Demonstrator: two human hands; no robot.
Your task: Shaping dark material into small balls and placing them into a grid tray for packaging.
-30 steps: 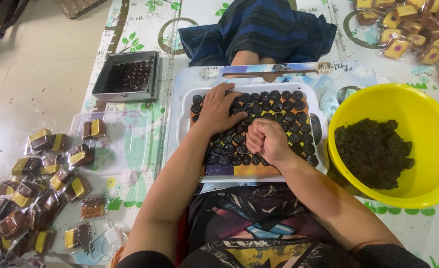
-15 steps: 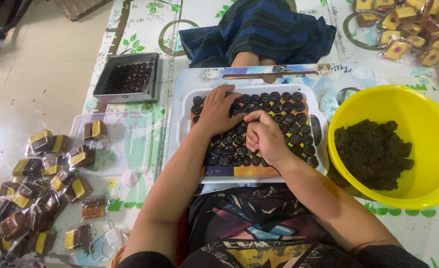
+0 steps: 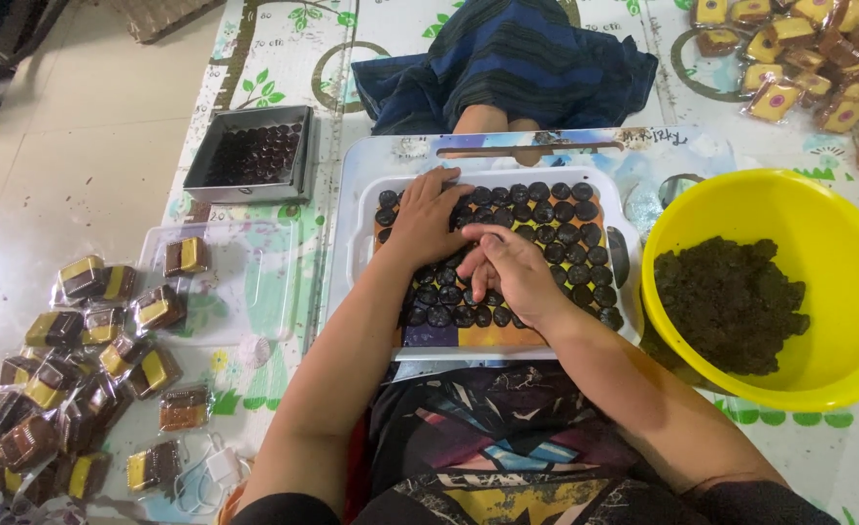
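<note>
Floor level, on a patterned play mat (image 3: 284, 58) beside pale tiles, and only the head view to work from: a white tray (image 3: 493, 170) sits square in front of the person, its orange inner panel packed with rows of small dark round pieces (image 3: 556, 228). Left hand (image 3: 428, 219) lies flat on the upper left of those rows, fingers spread and pressing down, gripping nothing. Right hand (image 3: 509, 272) is just beside it, touching it at the knuckles, fingers curled down onto the pieces near the middle; whether they pinch one I cannot tell. Those pieces look light, soft and easily dented, maybe a bit tacky, so a gentle pinch at the sides of each one seems the safe hold. To the right, touching the tray's edge, a big yellow bowl (image 3: 838, 224) holds a mound of dark crumbly mix (image 3: 731, 301). Up left, a grey metal tin (image 3: 250, 156) with more dark rounds. Far left, a scatter of wrapped brown-and-yellow sweets (image 3: 80, 340), more at top right. Beyond the tray, another person's striped dark cloth (image 3: 517, 58).
</note>
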